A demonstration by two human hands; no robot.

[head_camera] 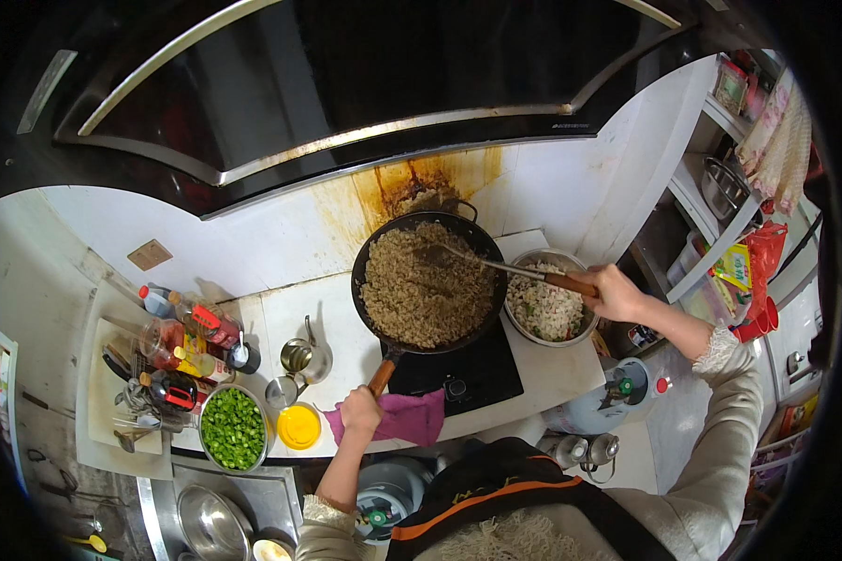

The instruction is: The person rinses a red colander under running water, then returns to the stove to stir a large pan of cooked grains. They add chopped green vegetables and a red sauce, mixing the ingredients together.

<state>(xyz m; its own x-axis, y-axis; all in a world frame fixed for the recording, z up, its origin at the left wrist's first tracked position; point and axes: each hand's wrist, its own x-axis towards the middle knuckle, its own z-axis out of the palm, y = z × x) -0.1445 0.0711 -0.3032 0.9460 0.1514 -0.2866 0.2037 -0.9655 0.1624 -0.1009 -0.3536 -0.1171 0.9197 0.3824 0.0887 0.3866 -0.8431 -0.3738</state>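
Note:
My left hand (361,410) grips the wooden handle (382,377) of a black wok (360,308) on the cooktop. A large heap of brown fried rice (421,294) fills the wok. In my right hand (614,291) is the wooden-handled spatula (512,268), its metal shaft reaching left into the wok. The blade is partly buried in the rice at the upper right of the heap. Beneath the spatula's handle stands a metal bowl (516,324) of paler rice mixed with bits of green and red (547,308). A purple cloth (410,418) lies beside my left hand at the counter's front edge.
Left on the counter are a bowl of chopped green vegetable (233,429), a yellow-filled dish (299,426), a metal pot (313,365) and several bottles (210,319). A black range hood (393,63) hangs overhead. Gas cylinders (593,403) stand below the counter. A shelf (695,196) rises at right.

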